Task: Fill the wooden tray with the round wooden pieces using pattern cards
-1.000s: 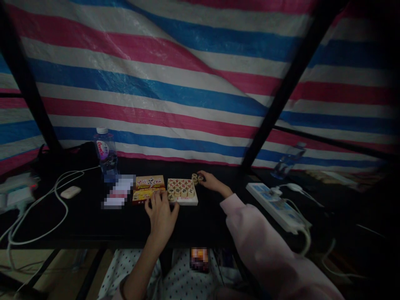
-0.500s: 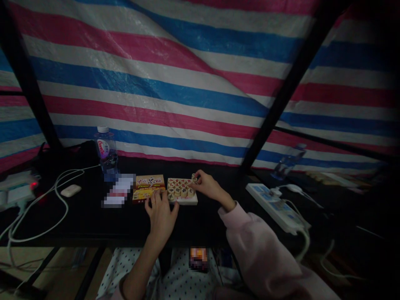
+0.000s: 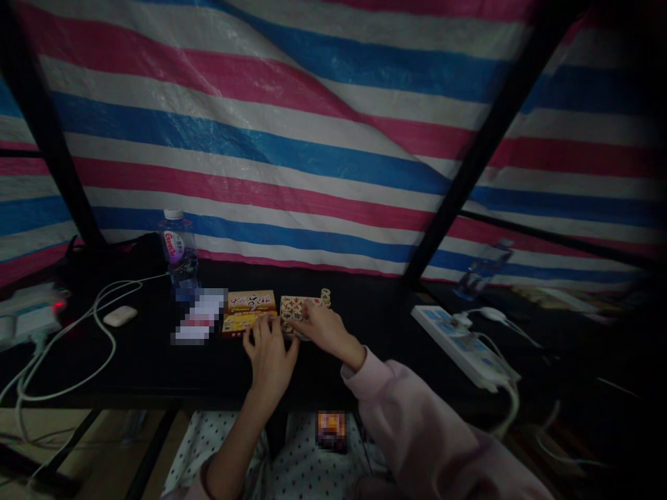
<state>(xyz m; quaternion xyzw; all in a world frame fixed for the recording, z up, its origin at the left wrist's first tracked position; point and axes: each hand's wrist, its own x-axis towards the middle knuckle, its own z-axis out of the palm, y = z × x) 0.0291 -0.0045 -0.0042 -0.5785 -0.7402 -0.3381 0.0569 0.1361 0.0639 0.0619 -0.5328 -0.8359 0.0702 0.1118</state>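
Observation:
Round Chinese chess pieces (image 3: 287,316) with red and dark characters fill a small white tray, now mostly hidden under my right hand. My right hand (image 3: 326,328) reaches over the tray, thumb and fingers closing on a piece in its middle. Just left of the tray lies a yellow and brown Chinese chess box (image 3: 249,303). My left hand (image 3: 269,354) has its fingers spread, fingertips resting on the box's near right part and thumb by the tray's front edge. A small stack of pieces (image 3: 326,296) stands at the tray's far right corner.
A clear bottle (image 3: 180,260) stands behind a blurred card (image 3: 201,317) on the black table (image 3: 171,378). A white earbud case (image 3: 120,317) and cables lie left. On the right are a power strip (image 3: 453,347) and another bottle (image 3: 482,271). A striped sheet hangs behind.
My right hand has moved left and nearer, from the stack at the tray's far right corner to the pieces mid-tray. The stack now stands free of my fingers. My left hand has stayed put.

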